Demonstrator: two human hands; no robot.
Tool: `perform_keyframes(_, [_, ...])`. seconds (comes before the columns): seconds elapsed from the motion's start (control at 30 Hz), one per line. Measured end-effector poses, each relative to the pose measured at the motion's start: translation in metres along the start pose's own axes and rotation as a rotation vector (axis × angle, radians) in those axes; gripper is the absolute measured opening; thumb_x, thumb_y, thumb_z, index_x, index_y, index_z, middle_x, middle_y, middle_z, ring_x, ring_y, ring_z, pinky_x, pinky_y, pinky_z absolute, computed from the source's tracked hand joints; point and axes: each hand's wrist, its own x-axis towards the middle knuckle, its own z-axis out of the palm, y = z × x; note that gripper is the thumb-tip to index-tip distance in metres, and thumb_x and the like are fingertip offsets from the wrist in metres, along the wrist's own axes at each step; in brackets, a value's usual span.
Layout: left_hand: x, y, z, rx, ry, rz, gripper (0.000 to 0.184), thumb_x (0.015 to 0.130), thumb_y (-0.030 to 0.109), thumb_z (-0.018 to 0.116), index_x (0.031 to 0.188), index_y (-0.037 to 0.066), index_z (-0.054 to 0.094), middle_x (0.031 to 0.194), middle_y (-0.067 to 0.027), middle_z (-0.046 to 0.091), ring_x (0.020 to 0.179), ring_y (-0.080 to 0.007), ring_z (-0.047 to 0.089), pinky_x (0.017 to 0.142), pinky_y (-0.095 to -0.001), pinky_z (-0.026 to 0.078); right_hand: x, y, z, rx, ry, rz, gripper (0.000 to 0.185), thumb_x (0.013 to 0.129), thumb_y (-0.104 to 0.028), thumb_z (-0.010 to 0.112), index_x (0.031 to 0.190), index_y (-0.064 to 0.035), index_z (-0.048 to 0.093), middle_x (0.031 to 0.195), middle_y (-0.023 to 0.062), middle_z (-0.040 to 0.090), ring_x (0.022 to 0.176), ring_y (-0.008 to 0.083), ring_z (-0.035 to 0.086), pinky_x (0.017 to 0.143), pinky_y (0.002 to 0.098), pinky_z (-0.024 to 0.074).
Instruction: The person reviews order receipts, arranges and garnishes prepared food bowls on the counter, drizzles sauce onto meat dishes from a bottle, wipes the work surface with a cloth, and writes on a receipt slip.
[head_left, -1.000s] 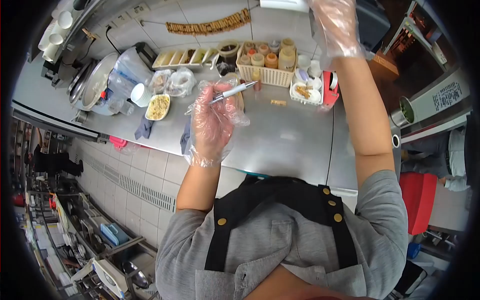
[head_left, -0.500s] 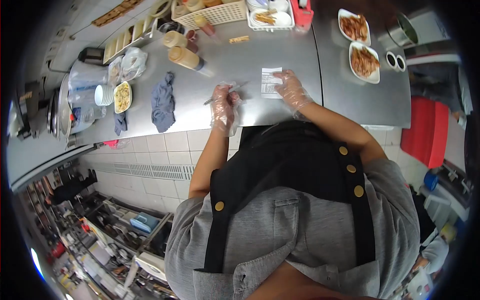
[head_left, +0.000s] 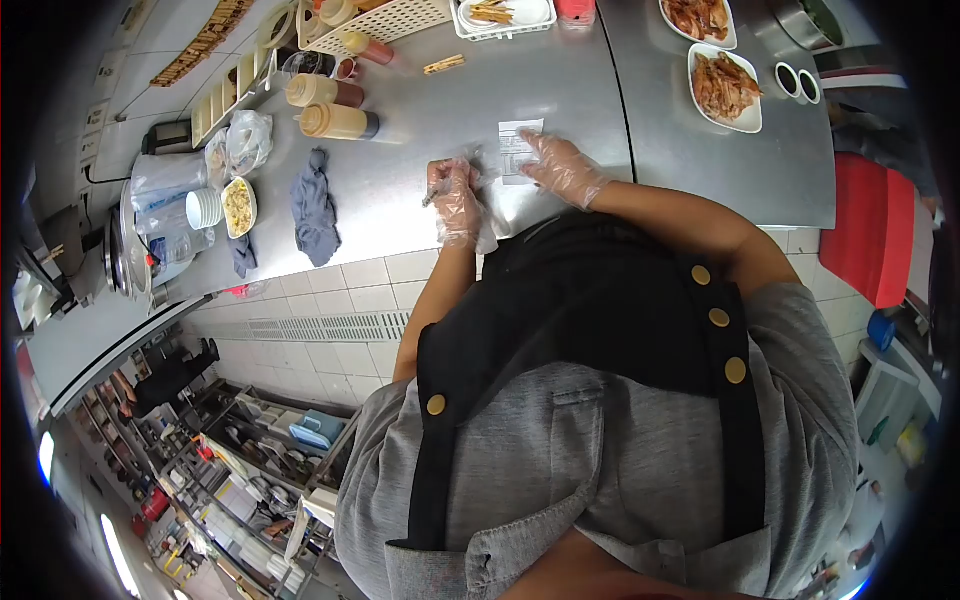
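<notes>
A printed paper slip (head_left: 516, 150) lies on the steel counter (head_left: 420, 120). My right hand (head_left: 562, 168), in a clear plastic glove, rests on the slip's right edge with its fingers stretched out. Left of the slip, my left hand (head_left: 456, 200), gloved too, is curled around a pen (head_left: 430, 198), of which only a small part shows. A crumpled blue-grey cloth (head_left: 316, 210) lies farther left. Behind my left hand are a wooden clothespin (head_left: 444, 65) and squeeze bottles lying on their sides, one with yellowish sauce (head_left: 335, 122).
Two white dishes of cooked meat, the nearer one (head_left: 724, 88) beside small dark sauce cups (head_left: 788, 80), stand at right. A basket of bottles (head_left: 390, 25) is at the back. A bowl of food (head_left: 239, 207) and stacked cups (head_left: 204, 209) stand at left. A person (head_left: 175, 380) is far left.
My right hand came down from the upper right onto the slip. My left hand still holds the pen, lower over the counter. The view has tilted down and shifted right.
</notes>
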Motion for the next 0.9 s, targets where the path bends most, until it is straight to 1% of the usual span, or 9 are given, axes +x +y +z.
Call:
perform_keyframes(0.07, [-0.004,0.003,0.002,0.005,0.022,0.047,0.015,0.097,0.016,0.06,0.094,0.007,0.048,0.077,-0.0031,0.06,0.066,-0.008,0.051,0.062,-0.0235,0.042,0.001,-0.008,0.0,-0.014,-0.025,0.037,0.066,0.085,-0.019,0.07,0.142,0.0012,0.043,0.109,0.0263,0.065,0.103,0.0375,0.064,0.094,0.0426,0.048])
perform_keyframes(0.13, [-0.011,0.002,0.004,-0.023,0.023,-0.065,0.015,0.096,0.012,0.061,0.093,0.006,0.047,0.075,-0.0027,0.058,0.064,-0.0078,0.051,0.059,-0.0227,0.043,0.0,-0.002,0.002,-0.027,-0.05,0.079,0.065,0.086,-0.019,0.069,0.143,-0.0001,0.043,0.109,0.0268,0.065,0.103,0.0381,0.063,0.095,0.043,0.048])
perform_keyframes(0.2, [-0.019,-0.004,0.004,0.104,-0.007,-0.041,0.017,0.095,0.012,0.062,0.093,0.006,0.046,0.076,-0.0038,0.06,0.064,-0.0086,0.053,0.06,-0.0233,0.044,0.002,0.014,0.003,-0.371,0.102,-0.193,0.065,0.085,-0.019,0.07,0.144,-0.0056,0.043,0.112,0.0248,0.065,0.104,0.0377,0.063,0.094,0.0432,0.0483])
perform_keyframes(0.23, [-0.023,-0.008,0.006,0.225,-0.041,-0.015,0.02,0.095,0.012,0.064,0.093,0.006,0.045,0.076,-0.0048,0.061,0.065,-0.0093,0.055,0.061,-0.0239,0.046,-0.001,0.012,-0.001,-0.372,0.095,-0.19,0.065,0.085,-0.019,0.07,0.144,-0.0056,0.043,0.112,0.0248,0.065,0.104,0.0377,0.063,0.094,0.0432,0.0483])
perform_keyframes(0.3, [-0.03,-0.016,0.012,0.111,-0.012,-0.04,0.022,0.093,0.008,0.066,0.092,0.006,0.044,0.075,-0.0057,0.061,0.065,-0.0094,0.057,0.061,-0.0244,0.048,-0.006,0.0,-0.014,-0.507,-0.031,-0.122,0.067,0.087,-0.021,0.069,0.147,-0.0109,0.042,0.13,0.0188,0.059,0.117,0.0341,0.057,0.1,0.0374,0.0451])
perform_keyframes(0.37, [-0.035,-0.013,0.021,0.112,0.063,0.005,0.023,0.091,0.006,0.067,0.091,0.006,0.044,0.074,-0.0056,0.06,0.064,-0.0094,0.057,0.06,-0.0247,0.049,-0.005,0.003,-0.016,-0.518,-0.039,-0.122,0.069,0.085,-0.021,0.071,0.147,-0.0127,0.042,0.131,0.0168,0.059,0.118,0.0333,0.057,0.099,0.0372,0.0451])
perform_keyframes(0.4, [-0.041,-0.012,0.028,0.071,0.105,-0.02,0.021,0.089,0.006,0.069,0.083,0.005,0.049,0.071,0.0,0.055,0.064,-0.0053,0.049,0.056,-0.0221,0.042,-0.005,0.004,-0.016,-0.524,-0.033,-0.125,0.072,0.082,-0.021,0.074,0.147,-0.0146,0.043,0.132,0.0148,0.059,0.119,0.0325,0.056,0.099,0.037,0.0451])
perform_keyframes(0.67, [-0.053,-0.014,0.048,0.026,0.129,-0.01,0.021,0.087,0.007,0.069,0.08,0.006,0.049,0.07,0.0008,0.054,0.065,-0.0055,0.048,0.057,-0.023,0.042,-0.003,0.0,-0.019,-0.502,-0.083,-0.058,0.081,0.074,-0.016,0.08,0.147,-0.015,0.043,0.133,0.014,0.058,0.119,0.0314,0.057,0.099,0.0361,0.0452])
perform_keyframes(0.9, [-0.055,-0.014,0.047,0.332,0.063,0.023,0.021,0.088,0.011,0.068,0.079,0.006,0.05,0.07,-0.0005,0.055,0.063,-0.007,0.048,0.056,-0.0246,0.041,-0.003,-0.004,-0.021,-0.507,-0.064,-0.047,0.081,0.073,-0.015,0.08,0.146,-0.0167,0.044,0.129,0.0137,0.061,0.113,0.0308,0.06,0.097,0.0351,0.0463])
